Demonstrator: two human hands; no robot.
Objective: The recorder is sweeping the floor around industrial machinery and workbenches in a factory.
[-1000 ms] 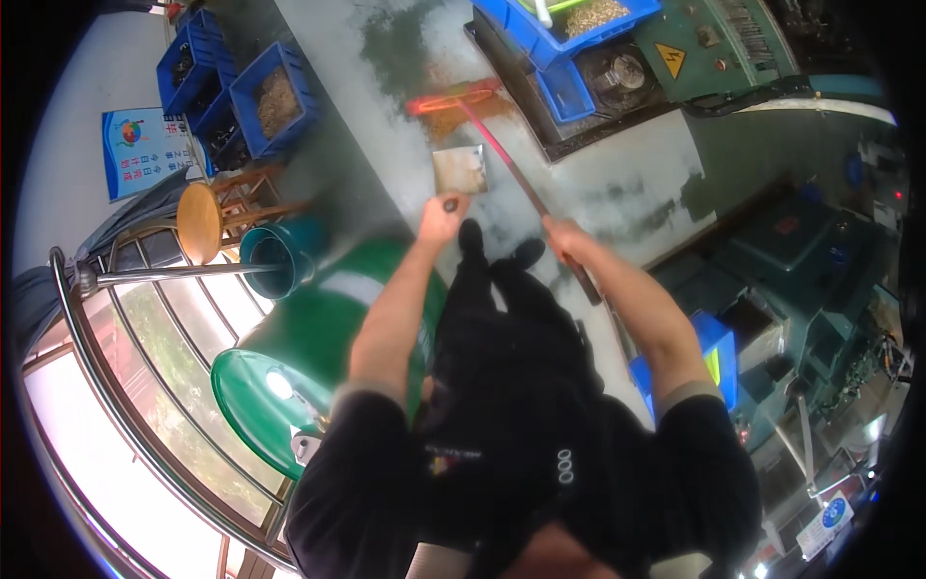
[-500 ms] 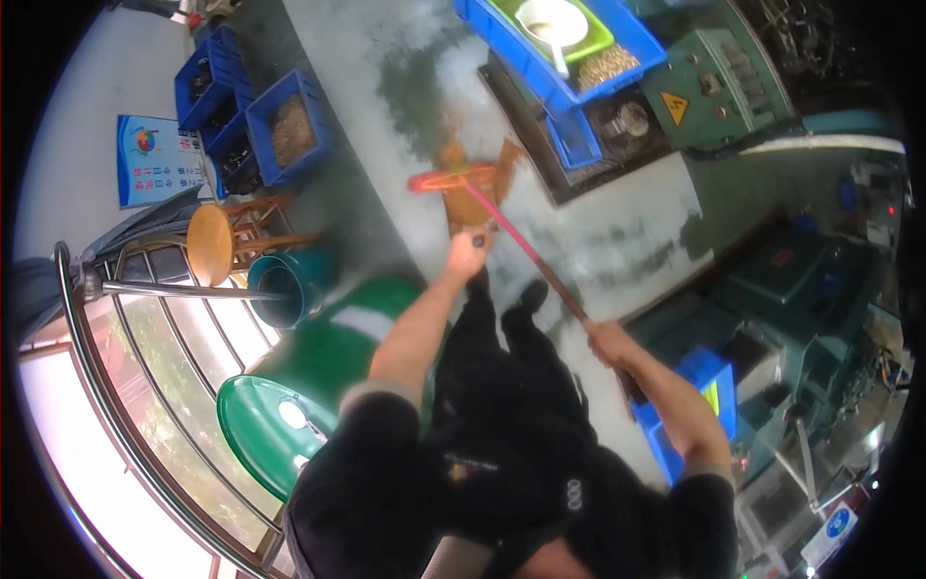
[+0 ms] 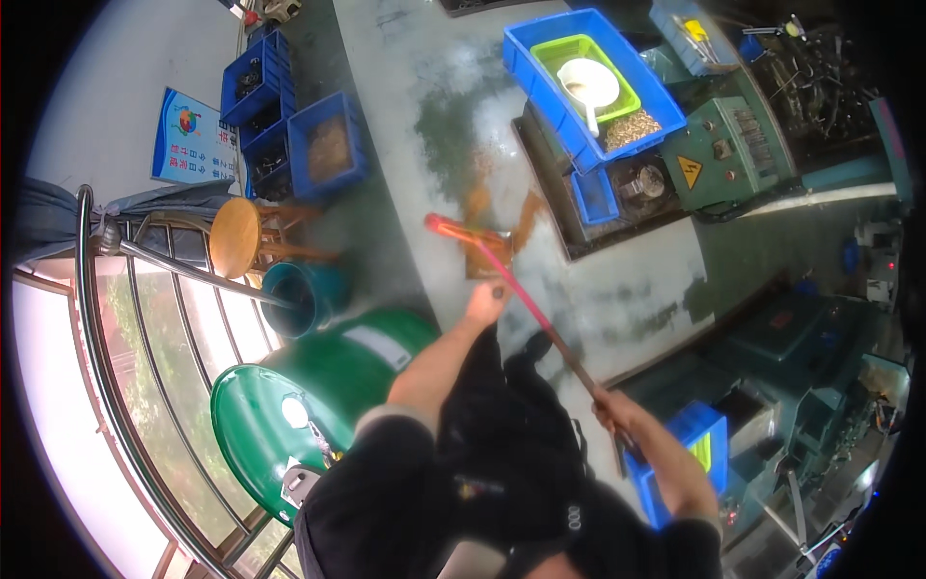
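My right hand (image 3: 614,410) is closed round the long handle of a broom (image 3: 526,299), pink toward the head and brown toward the grip. Its red-orange broom head (image 3: 458,232) lies ahead of my left hand, across the far part of a dustpan (image 3: 479,262). My left hand (image 3: 489,303) is a fist around the dustpan's upright handle, whose dark end pokes out of the grip. Brownish material shows in the pan, partly hidden by the broom. Orange-brown powder (image 3: 527,217) stains the floor just beyond and to the right of the pan.
At left stand a green drum (image 3: 371,338), a teal bucket (image 3: 299,299), a wooden stool (image 3: 236,238) and blue crates (image 3: 328,150). A metal railing (image 3: 92,338) curves along the left. A blue crate (image 3: 540,43) with a white ladle and a green machine cabinet (image 3: 723,154) occupy the far right.
The whole view has shifted, so the scene sits further right and lower. The broom head has changed its slant, its right end now nearer me. Both hands keep their grips.
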